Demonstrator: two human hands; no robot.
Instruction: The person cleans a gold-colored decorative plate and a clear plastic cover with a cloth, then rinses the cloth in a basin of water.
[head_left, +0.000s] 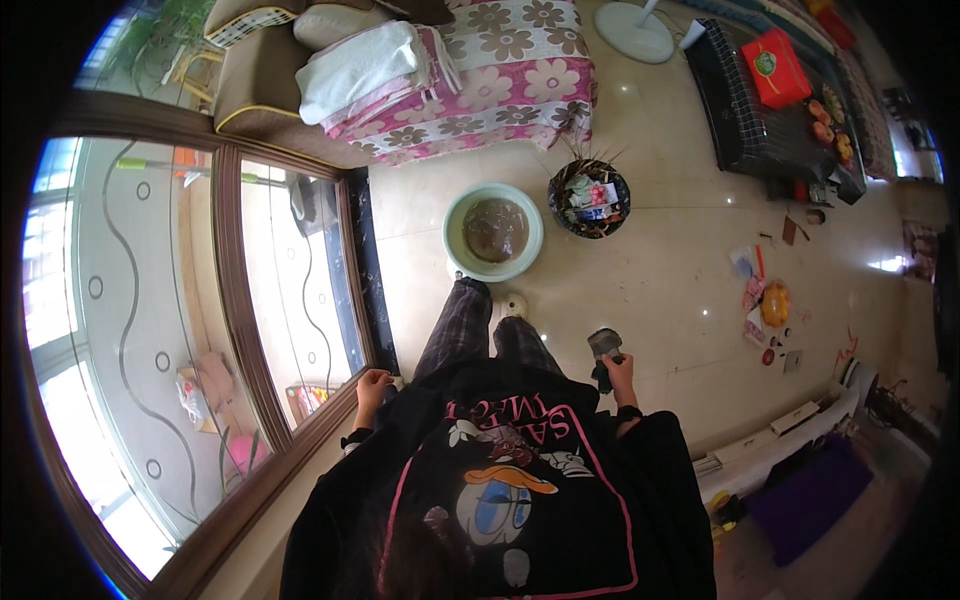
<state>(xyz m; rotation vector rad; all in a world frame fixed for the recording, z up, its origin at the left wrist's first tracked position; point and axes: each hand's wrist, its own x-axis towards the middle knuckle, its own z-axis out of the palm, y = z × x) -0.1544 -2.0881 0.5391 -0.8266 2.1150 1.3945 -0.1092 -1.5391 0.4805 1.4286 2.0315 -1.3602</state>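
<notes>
My right hand (618, 375) hangs beside my right leg, its fingers closed on a dark cloth (604, 349) that looks bunched. My left hand (374, 386) is low by my left side, close to the brown frame of the glass door; its fingers are curled, and whether they hold anything is unclear. A pale green basin (454, 232) with murky brownish water stands on the tiled floor just in front of my feet. To its right is a round waste bin lined with a black bag (556, 196), filled with wrappers and dry plant stalks.
A sofa (277, 135) with a floral cover (487, 86) and folded towels (360, 71) stands ahead. Framed glass doors (225, 277) rise at left. A dark-covered table (739, 135) bears a red box and fruit. Small items and a yellow round object (775, 304) lie on the floor at right.
</notes>
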